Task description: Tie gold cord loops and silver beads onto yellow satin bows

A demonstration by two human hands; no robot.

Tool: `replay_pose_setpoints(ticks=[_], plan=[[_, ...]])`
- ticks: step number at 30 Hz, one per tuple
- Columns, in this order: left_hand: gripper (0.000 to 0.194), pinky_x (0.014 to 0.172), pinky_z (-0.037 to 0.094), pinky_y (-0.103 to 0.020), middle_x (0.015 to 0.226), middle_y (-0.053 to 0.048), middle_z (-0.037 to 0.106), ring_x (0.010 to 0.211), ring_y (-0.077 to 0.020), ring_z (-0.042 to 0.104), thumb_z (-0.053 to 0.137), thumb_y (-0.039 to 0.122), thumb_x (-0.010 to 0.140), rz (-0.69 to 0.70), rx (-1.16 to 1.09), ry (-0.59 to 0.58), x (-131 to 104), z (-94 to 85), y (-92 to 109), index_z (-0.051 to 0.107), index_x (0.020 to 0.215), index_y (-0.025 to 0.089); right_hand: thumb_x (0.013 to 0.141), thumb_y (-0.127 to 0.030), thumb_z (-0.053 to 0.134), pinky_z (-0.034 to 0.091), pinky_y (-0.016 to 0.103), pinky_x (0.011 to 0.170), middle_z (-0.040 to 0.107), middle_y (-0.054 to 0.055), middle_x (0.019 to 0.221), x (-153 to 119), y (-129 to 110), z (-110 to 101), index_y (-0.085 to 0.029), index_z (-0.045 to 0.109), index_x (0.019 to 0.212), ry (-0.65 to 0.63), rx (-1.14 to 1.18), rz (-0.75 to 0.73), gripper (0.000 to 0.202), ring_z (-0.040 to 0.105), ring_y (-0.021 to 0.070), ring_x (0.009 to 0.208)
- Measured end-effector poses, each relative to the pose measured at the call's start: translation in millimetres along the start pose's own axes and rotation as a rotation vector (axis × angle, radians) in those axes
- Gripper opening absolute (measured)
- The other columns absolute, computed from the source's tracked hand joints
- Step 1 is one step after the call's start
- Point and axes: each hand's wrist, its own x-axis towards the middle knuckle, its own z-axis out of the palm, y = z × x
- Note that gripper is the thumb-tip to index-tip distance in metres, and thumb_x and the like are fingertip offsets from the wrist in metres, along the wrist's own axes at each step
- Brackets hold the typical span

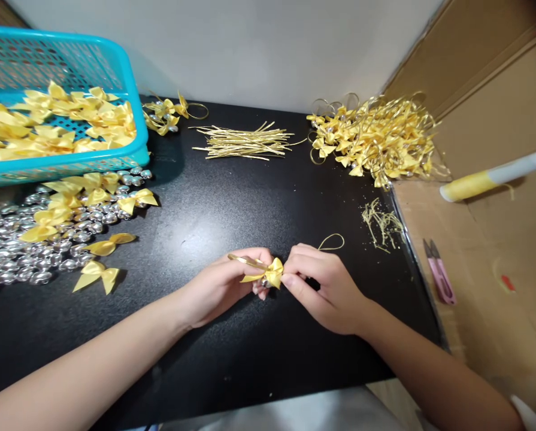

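Near the front middle of the black table, my left hand is closed on a yellow ribbon bow with a gold cord and a silver bell at it. My right hand pinches the bow's right side with thumb and forefinger, so both hands meet at it. A thin gold loop shows just beyond my right knuckles; whether it joins the bow is hidden. Loose yellow bows and many silver bells lie at the left.
A turquoise basket of yellow bows stands back left. Gold cords lie at the back, with a heap of finished-looking bow loops right of them. Cord scraps, pink thread snips and a yellow-white roll are at right.
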Motion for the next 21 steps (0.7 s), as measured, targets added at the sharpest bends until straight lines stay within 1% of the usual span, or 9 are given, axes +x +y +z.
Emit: replay_pose_setpoints(ticks=[6, 13, 17, 21], plan=[[0.017, 0.061, 0.04, -0.025, 0.064, -0.001, 0.054, 0.063, -0.012, 0.048, 0.066, 0.026, 0.075, -0.002, 0.003, -0.006, 1.0, 0.0, 0.6, 0.06, 0.065, 0.013, 0.092, -0.013, 0.049, 0.036, 0.027, 0.068, 0.053, -0.002, 0.067, 1.0, 1.0, -2.9, -0.017, 0.055, 0.073, -0.036, -0.042, -0.028, 0.021, 0.045, 0.0098, 0.064], [0.018, 0.06, 0.041, -0.025, 0.063, -0.002, 0.054, 0.06, -0.012, 0.046, 0.066, 0.027, 0.072, -0.037, 0.006, -0.012, 2.6, -0.2, 2.5, 0.058, 0.063, 0.014, 0.093, -0.013, 0.046, 0.033, 0.03, 0.07, 0.054, -0.001, 0.069, 0.9, -0.7, -11.1, -0.017, 0.054, 0.073, -0.16, -0.167, -0.058, 0.021, 0.043, 0.0124, 0.068], [0.014, 0.06, 0.043, -0.026, 0.06, 0.0, 0.052, 0.059, -0.0121, 0.045, 0.065, 0.024, 0.07, -0.042, -0.012, -0.001, 3.2, 1.7, 2.4, 0.059, 0.063, 0.014, 0.092, -0.013, 0.047, 0.032, 0.029, 0.07, 0.053, -0.001, 0.069, 1.0, -0.3, -12.3, -0.017, 0.053, 0.072, -0.148, -0.189, -0.074, 0.021, 0.041, 0.0122, 0.068], [0.014, 0.061, 0.043, -0.025, 0.06, 0.0, 0.051, 0.06, -0.0121, 0.046, 0.065, 0.024, 0.071, -0.038, -0.009, -0.002, 2.8, 2.3, 1.7, 0.059, 0.062, 0.014, 0.092, -0.012, 0.048, 0.032, 0.028, 0.07, 0.051, -0.001, 0.069, 1.5, 0.7, -12.4, -0.016, 0.052, 0.073, -0.13, -0.161, -0.072, 0.02, 0.042, 0.0115, 0.068]])
